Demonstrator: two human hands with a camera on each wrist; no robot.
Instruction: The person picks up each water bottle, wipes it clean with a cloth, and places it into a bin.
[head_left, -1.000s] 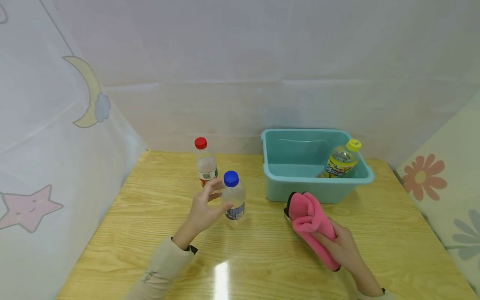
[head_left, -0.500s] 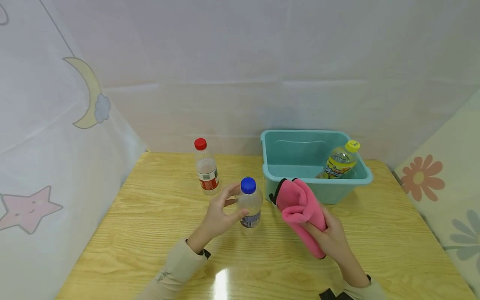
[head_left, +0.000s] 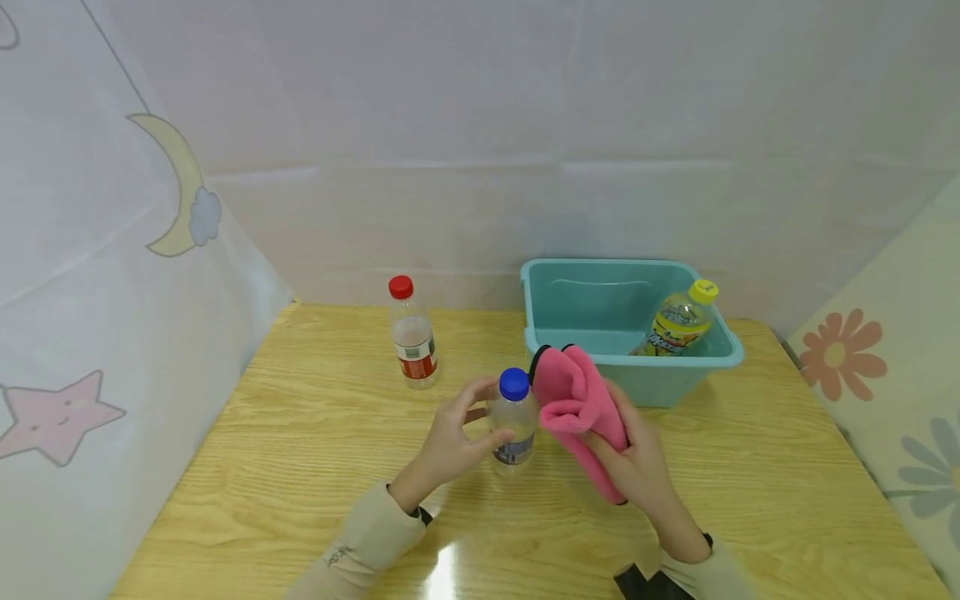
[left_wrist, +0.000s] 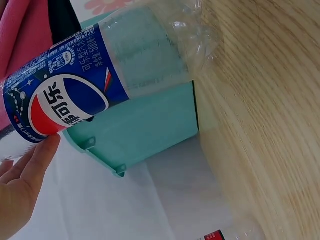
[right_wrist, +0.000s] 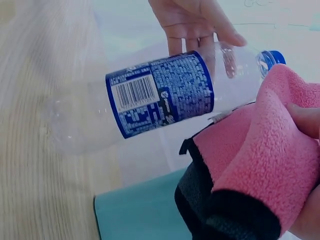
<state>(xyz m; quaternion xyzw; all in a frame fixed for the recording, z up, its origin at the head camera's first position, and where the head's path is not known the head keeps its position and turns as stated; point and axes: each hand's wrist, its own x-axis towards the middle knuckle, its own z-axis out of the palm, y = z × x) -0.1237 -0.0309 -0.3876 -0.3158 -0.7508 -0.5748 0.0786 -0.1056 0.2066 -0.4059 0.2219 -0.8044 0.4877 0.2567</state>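
Observation:
My left hand (head_left: 457, 437) holds a clear plastic bottle (head_left: 514, 425) with a blue cap and a blue label, thumb on the near side and fingers behind it. In the right wrist view the bottle (right_wrist: 160, 95) shows its barcode and is see-through. A folded pink cloth (head_left: 577, 404) with black edging is gripped in my right hand (head_left: 633, 454), its thumb on the front. The cloth's upper left end comes right up to the bottle's cap and shoulder. In the left wrist view the label (left_wrist: 65, 90) faces the camera with its round red, white and blue logo.
A light teal bin (head_left: 637, 383) stands at the back right, with a yellow-capped bottle (head_left: 678, 325) leaning inside it. Back left of my left hand, a red-capped bottle (head_left: 415, 342) stands upright on the wooden table (head_left: 300, 433). Printed sheets (head_left: 450, 125) hang behind and at both sides.
My left hand has brought the blue-capped bottle rightward and a little nearer to me. The right hand has carried the pink cloth leftward, so the two now meet.

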